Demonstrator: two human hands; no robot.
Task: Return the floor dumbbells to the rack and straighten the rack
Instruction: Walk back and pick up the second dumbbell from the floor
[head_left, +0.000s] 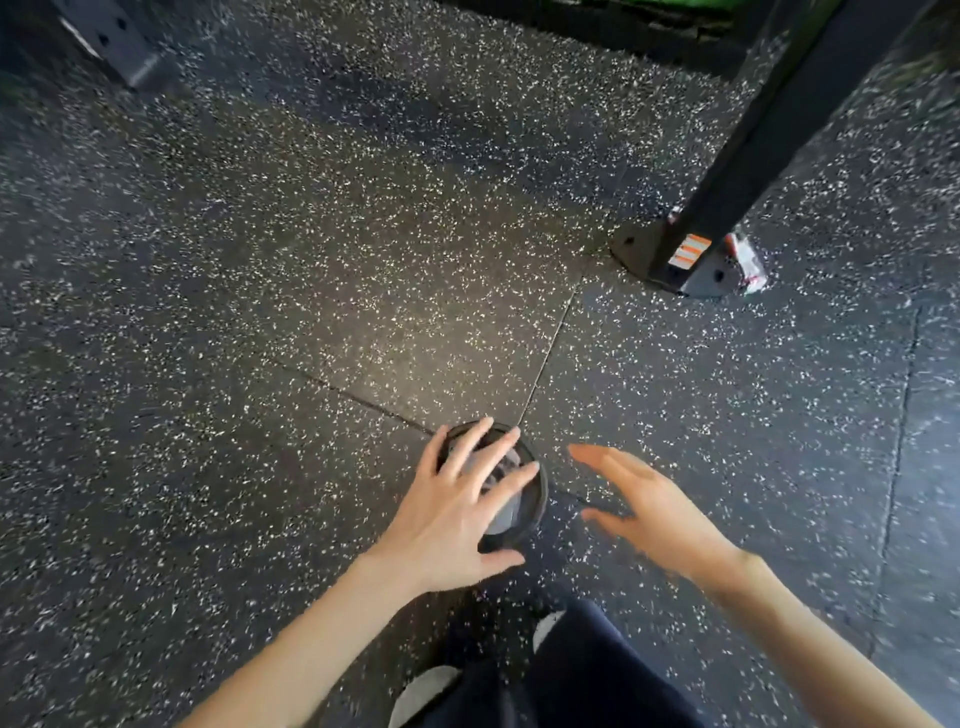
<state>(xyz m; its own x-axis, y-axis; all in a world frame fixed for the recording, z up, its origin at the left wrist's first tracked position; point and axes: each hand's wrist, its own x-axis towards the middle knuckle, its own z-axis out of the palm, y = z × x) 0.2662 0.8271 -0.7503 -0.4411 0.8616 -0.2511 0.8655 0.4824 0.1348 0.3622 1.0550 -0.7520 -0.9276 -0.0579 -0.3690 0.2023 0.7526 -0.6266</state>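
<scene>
A dark round dumbbell (524, 512) stands on end on the speckled rubber floor, seen from above with its grey end cap facing up. My left hand (457, 514) is spread over that end, fingers straight and apart; whether it touches is unclear. My right hand (644, 504) hovers just to the right of the dumbbell, fingers straight, holding nothing and blurred by motion. The dumbbell's lower part is hidden under its top.
A black steel upright with a bolted foot plate (691, 265) stands at the upper right, an orange and white label on it. Another metal foot (111, 39) shows at the top left. My shoes and dark trousers (571, 670) are at the bottom. Floor tile seams (545, 358) cross the middle.
</scene>
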